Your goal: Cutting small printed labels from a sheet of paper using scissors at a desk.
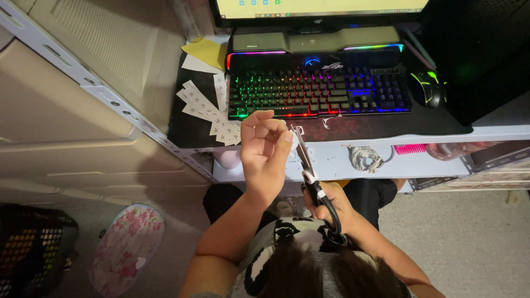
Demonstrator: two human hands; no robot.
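Note:
My left hand (265, 149) is raised in front of the desk edge, its fingers pinched on a small white paper piece (298, 131). My right hand (331, 205) grips the black handles of a pair of scissors (307, 165), whose blades point up and meet the paper piece at the left fingertips. Several cut white paper strips (207, 105) lie on the dark desk mat left of a rainbow-lit keyboard (317, 88).
A black mouse (428, 87) sits right of the keyboard, under a monitor (320, 8). A lower white shelf (447, 168) holds a coiled cable (365, 159) and a pink comb (410, 149). A beige cabinet (83, 121) stands at left; a floral cushion (128, 248) lies on the floor.

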